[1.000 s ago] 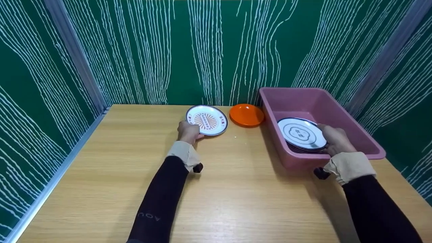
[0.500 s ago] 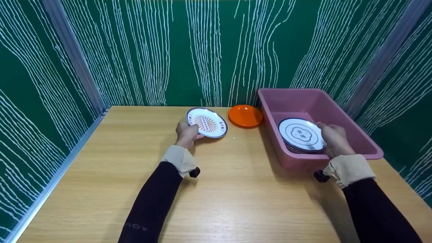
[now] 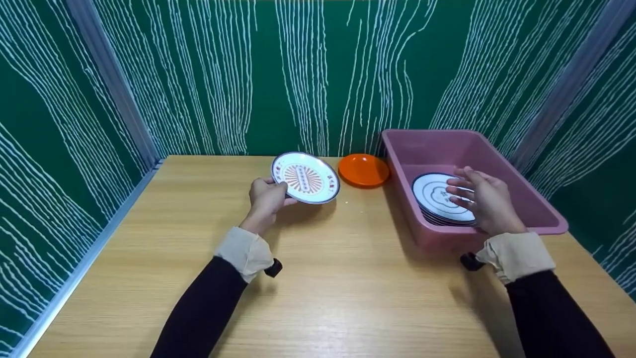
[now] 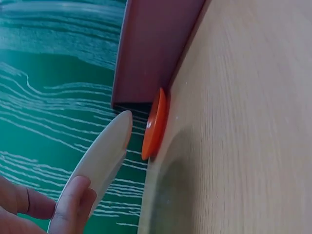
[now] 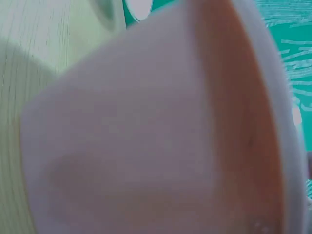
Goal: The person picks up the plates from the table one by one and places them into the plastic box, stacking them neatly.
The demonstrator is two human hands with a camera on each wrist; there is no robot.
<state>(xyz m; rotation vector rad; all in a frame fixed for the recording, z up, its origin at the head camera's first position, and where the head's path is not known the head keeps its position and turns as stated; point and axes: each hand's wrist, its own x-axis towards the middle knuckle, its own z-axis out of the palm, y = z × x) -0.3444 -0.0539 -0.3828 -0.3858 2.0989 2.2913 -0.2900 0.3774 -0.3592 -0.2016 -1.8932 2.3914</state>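
My left hand (image 3: 267, 200) pinches the near-left edge of a white plate (image 3: 306, 178) with a blue rim and a red sunburst print. In the left wrist view this plate (image 4: 100, 158) is seen edge-on, raised off the table and tilted. My right hand (image 3: 489, 201) hovers over the near end of a pink plastic tub (image 3: 459, 133), its fingers spread and holding nothing. Below those fingers, a stack of white plates (image 3: 431, 196) with dark rims lies in the tub, partly hidden by the hand. The tub's outer wall (image 5: 122, 131) fills most of the right wrist view.
An orange plate (image 3: 363, 170) lies on the wooden table (image 3: 318, 278) against the tub's left side, near the back wall. Green panels (image 3: 263, 74) with white wavy lines enclose the table at the back and sides.
The left hand has lifted the sunburst plate off the table and drawn back slightly left and nearer. The right hand has let go of the stacked plates' edge and spread its fingers.
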